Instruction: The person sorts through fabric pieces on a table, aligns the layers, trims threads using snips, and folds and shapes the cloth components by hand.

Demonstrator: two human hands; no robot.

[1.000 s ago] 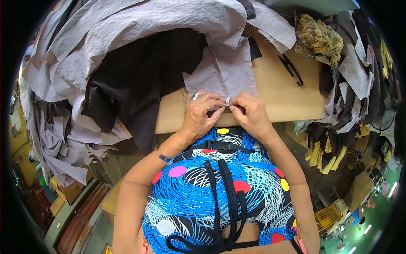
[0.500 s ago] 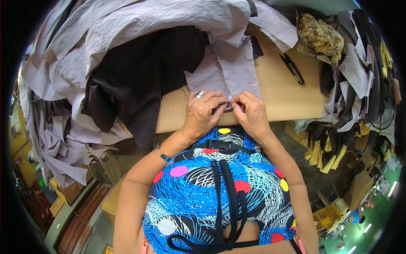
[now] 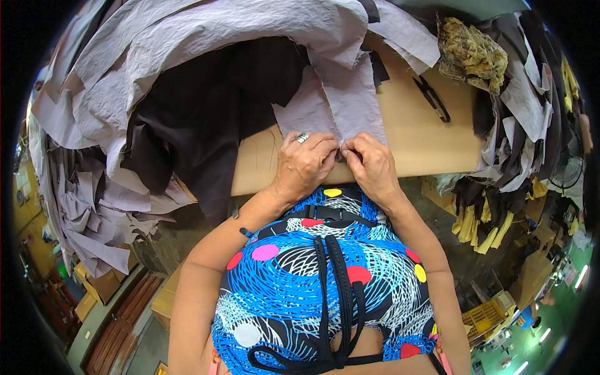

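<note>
A pale lilac cloth piece (image 3: pixel 350 100) with a seam down its middle lies on the tan tabletop (image 3: pixel 419 140). At its near end my left hand (image 3: pixel 306 164), with a ring on one finger, pinches the fabric. My right hand (image 3: pixel 370 164) pinches the same end just beside it, and the fingertips of both nearly touch. The fingers hide the exact edge held. Dark cloth (image 3: pixel 206 106) spreads to the left of the piece. Black thread snips (image 3: pixel 431 99) lie on the table to the right.
Large pale cloth layers (image 3: pixel 219 28) arch across the back and left. A fibrous yellowish clump (image 3: pixel 472 53) sits at the back right. Cloth pieces (image 3: pixel 528 112) hang over the right side, above yellow strips (image 3: pixel 475 228). Loose threads lie left of my left hand.
The cloth end and both hands have shifted slightly right since the earliest frame. My left hand has turned a little, its fingers now more closed over the edge.
</note>
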